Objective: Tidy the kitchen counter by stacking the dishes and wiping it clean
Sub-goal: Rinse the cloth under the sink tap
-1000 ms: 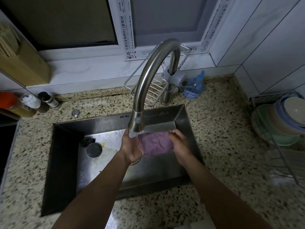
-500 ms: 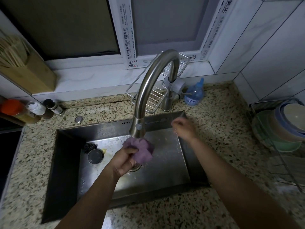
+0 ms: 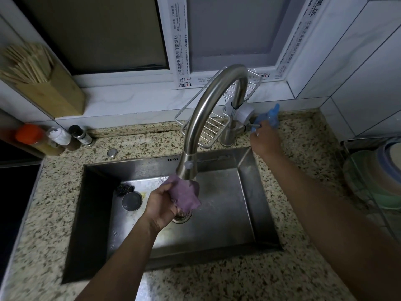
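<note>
My left hand (image 3: 161, 204) grips a wet purple cloth (image 3: 186, 194) under the spout of the steel faucet (image 3: 208, 109), over the sink (image 3: 217, 224). My right hand (image 3: 263, 140) reaches to the back right of the sink, its fingers on the faucet's lever handle (image 3: 253, 126). Stacked bowls and plates (image 3: 377, 177) stand in a wire rack at the right edge. The speckled granite counter (image 3: 303, 174) surrounds the sink.
A blue bottle (image 3: 270, 116) stands just behind my right hand. A wire sponge basket (image 3: 208, 129) hangs behind the faucet. Seasoning bottles (image 3: 54, 137) and a chopstick holder (image 3: 43, 83) sit at the back left. A scourer (image 3: 124, 189) and strainer (image 3: 132, 200) lie in the sink.
My right hand let go of the cloth and moved up and right to the faucet's handle. My left hand keeps the cloth bunched under the spout.
</note>
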Demonstrator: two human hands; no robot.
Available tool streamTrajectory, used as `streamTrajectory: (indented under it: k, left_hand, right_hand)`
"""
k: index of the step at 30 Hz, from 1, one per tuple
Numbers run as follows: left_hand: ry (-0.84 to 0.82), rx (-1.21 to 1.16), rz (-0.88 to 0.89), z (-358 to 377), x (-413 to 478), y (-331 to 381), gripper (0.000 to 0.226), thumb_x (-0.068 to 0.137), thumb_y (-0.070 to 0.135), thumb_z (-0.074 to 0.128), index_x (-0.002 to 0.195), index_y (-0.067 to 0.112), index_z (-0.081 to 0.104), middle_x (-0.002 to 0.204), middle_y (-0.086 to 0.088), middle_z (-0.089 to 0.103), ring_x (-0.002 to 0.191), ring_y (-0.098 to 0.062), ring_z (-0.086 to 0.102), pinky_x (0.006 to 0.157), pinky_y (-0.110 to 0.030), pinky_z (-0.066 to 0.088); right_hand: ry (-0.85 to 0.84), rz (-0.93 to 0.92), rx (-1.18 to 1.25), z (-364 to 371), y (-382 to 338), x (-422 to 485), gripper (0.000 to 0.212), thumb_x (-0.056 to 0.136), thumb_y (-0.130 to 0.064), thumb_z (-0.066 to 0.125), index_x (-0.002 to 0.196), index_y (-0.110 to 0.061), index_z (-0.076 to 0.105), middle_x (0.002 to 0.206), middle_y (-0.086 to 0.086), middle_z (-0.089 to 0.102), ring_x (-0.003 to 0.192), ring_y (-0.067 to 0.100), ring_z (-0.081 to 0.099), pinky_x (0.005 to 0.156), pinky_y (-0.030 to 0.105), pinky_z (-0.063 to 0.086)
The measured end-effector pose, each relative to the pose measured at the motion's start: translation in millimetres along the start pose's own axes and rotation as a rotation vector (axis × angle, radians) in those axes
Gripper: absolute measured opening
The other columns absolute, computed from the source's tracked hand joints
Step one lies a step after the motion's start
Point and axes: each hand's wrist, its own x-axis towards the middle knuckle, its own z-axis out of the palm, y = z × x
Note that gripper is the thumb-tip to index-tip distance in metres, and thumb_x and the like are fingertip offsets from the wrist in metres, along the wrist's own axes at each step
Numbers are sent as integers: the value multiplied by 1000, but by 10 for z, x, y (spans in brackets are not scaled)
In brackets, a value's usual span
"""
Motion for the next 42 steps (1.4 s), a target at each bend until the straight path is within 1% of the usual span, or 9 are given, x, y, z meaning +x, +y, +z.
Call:
streamTrajectory:
  k: [8, 12, 15, 18, 21, 28, 33, 37, 42]
  left_hand:
    - [35, -33, -18, -90, -76, 28, 48, 107, 30, 43, 147, 3, 51, 143, -20, 60, 122, -36, 63, 83, -49, 62]
    - [-2, -33, -29, -67, -186, 56, 41, 105, 24, 45, 139, 3, 57, 126, -18, 70, 99, -31, 75, 71, -42, 63]
    - [-43, 4, -29, -91, -274, 81, 39, 93, 9, 53, 131, 3, 59, 110, -17, 75, 88, -26, 77, 68, -37, 63]
    - [-92, 104, -39, -140, -367, 124, 33, 91, -1, 53, 123, 1, 62, 106, -18, 75, 88, -26, 76, 70, -34, 63]
    - [-142, 168, -7, -182, -437, 147, 36, 90, -8, 54, 123, 0, 65, 110, -19, 74, 93, -26, 76, 73, -33, 63]
    - [-89, 501, 129, -398, -411, 172, 45, 84, -18, 60, 119, 9, 71, 124, -23, 71, 113, -37, 68, 98, -52, 54]
    - [73, 752, 254, -349, -371, 173, 39, 94, -12, 59, 121, 15, 67, 110, -11, 77, 106, -32, 72, 73, -41, 61]
    - [40, 698, 332, -313, -426, 138, 27, 100, -7, 55, 117, 8, 70, 103, -9, 78, 95, -25, 73, 68, -36, 60]
    - [-45, 821, 439, -218, -504, 145, 24, 100, -6, 54, 98, 1, 77, 112, -12, 77, 103, -22, 72, 88, -33, 59]
  right_hand:
    - [-41, 50, 256, -3, -78, -301, 35, 92, -6, 54, 127, -7, 52, 124, 12, 65, 107, 29, 63, 85, 38, 49]
    - [48, 172, 399, 204, -92, -659, 25, 96, -8, 54, 120, -9, 57, 107, 13, 64, 91, 23, 60, 77, 29, 39]
    - [-397, 385, 632, 659, -105, -1119, 9, 99, -24, 59, 99, -17, 66, 115, 20, 70, 84, 25, 66, 72, 32, 50]
    - [-845, 544, 722, 922, -233, -1568, 45, 102, -51, 49, 114, -11, 68, 113, 15, 70, 105, 29, 65, 92, 39, 51]
    - [-995, 609, 911, 1116, -310, -1808, 63, 98, -59, 48, 127, -6, 66, 122, 21, 70, 119, 34, 62, 108, 43, 44]
    - [-907, 395, 934, 1046, -400, -1844, 30, 99, -14, 62, 128, -10, 65, 119, 11, 74, 107, 27, 70, 85, 40, 57]
    - [-750, 128, 730, 970, -373, -1818, 22, 101, -12, 61, 121, -13, 70, 116, 5, 76, 112, 25, 71, 91, 36, 60]
    - [-804, 350, 1016, 963, -271, -1879, 30, 103, -9, 56, 131, -14, 64, 125, 9, 73, 116, 30, 69, 94, 43, 56]
    - [-884, 525, 1251, 804, -201, -1936, 28, 102, -3, 45, 121, -9, 65, 106, 11, 67, 78, 16, 57, 55, 25, 45]
